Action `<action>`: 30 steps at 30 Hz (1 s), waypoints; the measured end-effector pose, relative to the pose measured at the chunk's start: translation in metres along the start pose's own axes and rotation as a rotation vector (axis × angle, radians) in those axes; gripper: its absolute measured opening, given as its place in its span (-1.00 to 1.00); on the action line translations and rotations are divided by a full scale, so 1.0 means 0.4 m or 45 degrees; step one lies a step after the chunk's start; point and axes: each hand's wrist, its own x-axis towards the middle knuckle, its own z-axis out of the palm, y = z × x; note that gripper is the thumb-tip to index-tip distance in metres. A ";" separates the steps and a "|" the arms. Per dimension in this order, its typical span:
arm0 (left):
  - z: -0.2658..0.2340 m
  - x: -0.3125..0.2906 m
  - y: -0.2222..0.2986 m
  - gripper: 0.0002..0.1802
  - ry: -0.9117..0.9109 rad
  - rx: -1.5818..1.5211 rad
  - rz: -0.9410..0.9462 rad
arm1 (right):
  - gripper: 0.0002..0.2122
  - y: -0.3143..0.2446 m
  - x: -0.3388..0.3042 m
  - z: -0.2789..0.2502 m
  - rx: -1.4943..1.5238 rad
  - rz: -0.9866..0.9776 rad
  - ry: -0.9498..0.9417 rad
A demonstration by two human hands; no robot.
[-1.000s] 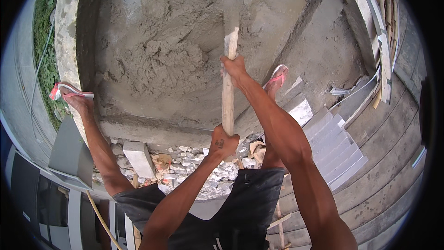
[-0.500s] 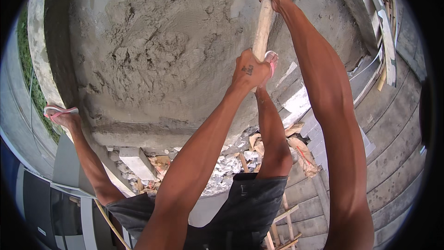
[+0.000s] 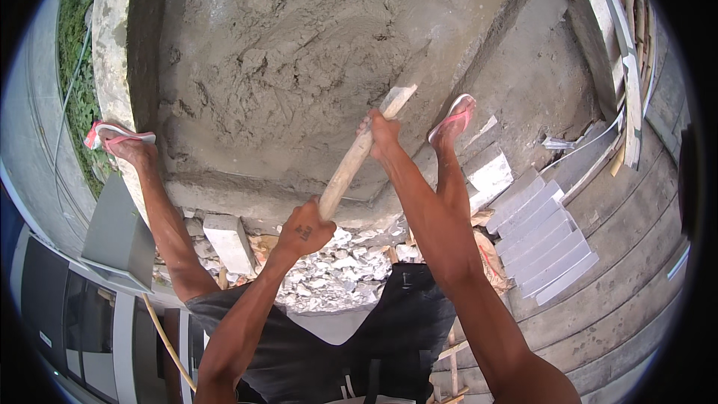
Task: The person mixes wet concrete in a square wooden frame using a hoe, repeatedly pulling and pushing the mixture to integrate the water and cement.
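A pale wooden pole [image 3: 349,170] runs slantwise from low left to upper right over a trough of wet grey mortar [image 3: 262,82]. My left hand [image 3: 307,229] is closed round its near end. Farther up, my right hand [image 3: 382,133] grips it close to the far end. That far end looks broader and reaches the mortar's surface; whether a blade is attached below cannot be made out. The mortar is lumpy in the middle and smoother and wetter toward the far side.
My feet in pink sandals stand on the left wall [image 3: 112,60] and the right ledge [image 3: 449,123]. White rubble [image 3: 329,277] and a concrete block [image 3: 229,243] lie near me. Grey stacked sheets [image 3: 538,236] rest on the ribbed paving [image 3: 628,254] at right.
Both hands have drawn the pole back toward me and to the left. Its far end, out of the picture before, now shows over the mortar. The view has shifted a little.
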 end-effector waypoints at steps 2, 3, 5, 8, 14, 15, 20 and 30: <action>-0.084 -0.086 -0.092 -0.45 -0.026 0.173 -0.029 | -0.90 0.094 -0.112 0.040 0.137 0.024 -0.004; -0.132 -0.127 -0.129 -0.46 -0.021 0.314 -0.045 | -0.91 0.134 -0.171 0.064 0.227 0.049 0.012; -0.239 -0.186 -0.211 -0.48 -0.006 0.570 -0.005 | -0.90 0.199 -0.279 0.111 0.391 0.127 0.026; -0.426 -0.252 -0.307 -0.51 0.018 0.928 0.064 | -0.87 0.300 -0.413 0.189 0.666 0.316 -0.070; -0.642 -0.349 -0.485 -0.66 0.211 1.085 0.097 | -0.84 0.393 -0.696 0.294 0.712 0.496 -0.152; -0.647 -0.391 -0.468 -0.73 0.221 1.091 0.087 | -0.79 0.399 -0.721 0.296 0.807 0.501 -0.172; -0.525 -0.516 -0.333 -0.59 0.180 0.924 0.151 | -0.85 0.360 -0.583 0.278 0.817 0.541 -0.198; -0.157 -0.285 -0.069 -0.55 0.191 0.215 -0.080 | -0.78 0.146 -0.193 0.306 -0.110 0.335 -0.014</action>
